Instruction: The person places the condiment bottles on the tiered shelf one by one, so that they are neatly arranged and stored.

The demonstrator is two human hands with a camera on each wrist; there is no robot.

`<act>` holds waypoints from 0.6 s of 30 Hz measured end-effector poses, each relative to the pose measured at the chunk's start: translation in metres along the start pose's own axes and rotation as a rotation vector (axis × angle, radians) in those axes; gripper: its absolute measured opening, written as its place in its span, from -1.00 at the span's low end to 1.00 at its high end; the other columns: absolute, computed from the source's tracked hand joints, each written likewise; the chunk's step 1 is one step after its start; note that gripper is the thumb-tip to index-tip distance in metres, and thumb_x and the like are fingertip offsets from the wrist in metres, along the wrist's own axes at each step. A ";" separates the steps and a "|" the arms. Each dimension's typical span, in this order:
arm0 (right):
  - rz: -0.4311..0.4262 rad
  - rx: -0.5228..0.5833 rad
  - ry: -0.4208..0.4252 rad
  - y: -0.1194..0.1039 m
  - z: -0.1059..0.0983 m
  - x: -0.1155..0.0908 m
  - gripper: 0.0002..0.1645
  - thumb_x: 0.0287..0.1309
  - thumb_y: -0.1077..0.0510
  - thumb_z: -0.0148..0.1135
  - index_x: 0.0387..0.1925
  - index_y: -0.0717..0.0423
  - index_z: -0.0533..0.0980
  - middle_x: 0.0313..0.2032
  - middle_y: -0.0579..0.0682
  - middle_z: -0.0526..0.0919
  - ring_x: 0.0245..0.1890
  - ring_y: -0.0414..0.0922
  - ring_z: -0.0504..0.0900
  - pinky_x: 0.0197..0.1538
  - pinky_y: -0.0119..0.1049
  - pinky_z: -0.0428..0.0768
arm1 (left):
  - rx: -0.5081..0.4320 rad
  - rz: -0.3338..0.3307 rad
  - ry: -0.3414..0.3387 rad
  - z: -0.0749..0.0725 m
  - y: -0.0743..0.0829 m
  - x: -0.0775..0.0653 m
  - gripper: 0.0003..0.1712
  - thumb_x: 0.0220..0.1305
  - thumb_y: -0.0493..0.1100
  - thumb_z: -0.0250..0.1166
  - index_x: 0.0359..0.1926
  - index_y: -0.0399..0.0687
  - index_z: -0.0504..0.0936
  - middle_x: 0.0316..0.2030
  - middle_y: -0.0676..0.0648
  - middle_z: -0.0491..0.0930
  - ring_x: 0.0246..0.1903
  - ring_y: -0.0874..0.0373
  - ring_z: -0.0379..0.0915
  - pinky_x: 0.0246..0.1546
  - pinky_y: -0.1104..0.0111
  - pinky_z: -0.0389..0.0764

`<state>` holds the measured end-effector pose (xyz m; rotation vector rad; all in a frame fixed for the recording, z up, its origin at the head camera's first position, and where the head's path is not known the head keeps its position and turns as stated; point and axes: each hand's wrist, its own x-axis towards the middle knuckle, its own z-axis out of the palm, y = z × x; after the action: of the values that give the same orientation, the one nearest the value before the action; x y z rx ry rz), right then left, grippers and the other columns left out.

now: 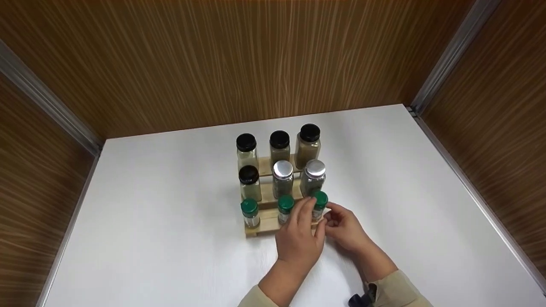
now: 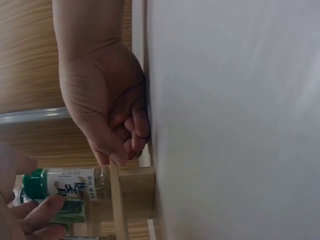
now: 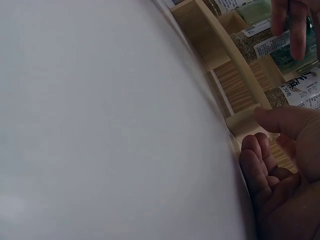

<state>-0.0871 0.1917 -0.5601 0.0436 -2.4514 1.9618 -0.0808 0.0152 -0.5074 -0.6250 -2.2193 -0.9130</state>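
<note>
A three-tiered wooden spice rack (image 1: 266, 224) stands on the white table with glass spice bottles on every tier. At its front right corner my right hand (image 1: 347, 230) pinches the rack's end; in the right wrist view its thumb (image 3: 280, 120) lies against the wood and the other fingers are curled. My left hand (image 1: 300, 241) is at the front tier's right-hand green-capped spice bottle (image 1: 320, 198), with fairly straight fingers beside it and the thumb on the other side. That bottle's label (image 2: 72, 183) faces the left wrist view. How firmly the left fingers touch it is hard to tell.
Two more green-capped bottles (image 1: 251, 213) share the front tier. Behind them are a black-capped bottle (image 1: 249, 183) and two silver-capped bottles (image 1: 283, 179), then three taller black-capped bottles (image 1: 308, 147). Wood-grain panels (image 1: 256, 59) enclose the white table (image 1: 162, 204).
</note>
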 end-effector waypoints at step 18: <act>0.058 -0.029 0.009 -0.009 -0.016 -0.008 -0.34 0.34 0.35 0.37 0.39 0.47 0.38 -0.03 0.26 0.62 -0.15 -0.08 0.65 -0.16 -0.36 0.68 | -0.228 0.068 0.016 -0.056 -0.031 -0.015 -0.35 0.41 0.35 0.33 0.05 -0.15 0.71 -0.04 -0.02 0.75 -0.04 0.10 0.69 0.00 0.32 0.70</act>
<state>-0.0789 0.2058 -0.5475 -0.0359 -2.5026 1.9435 -0.0686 -0.0493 -0.5007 -0.7899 -2.0828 -1.1415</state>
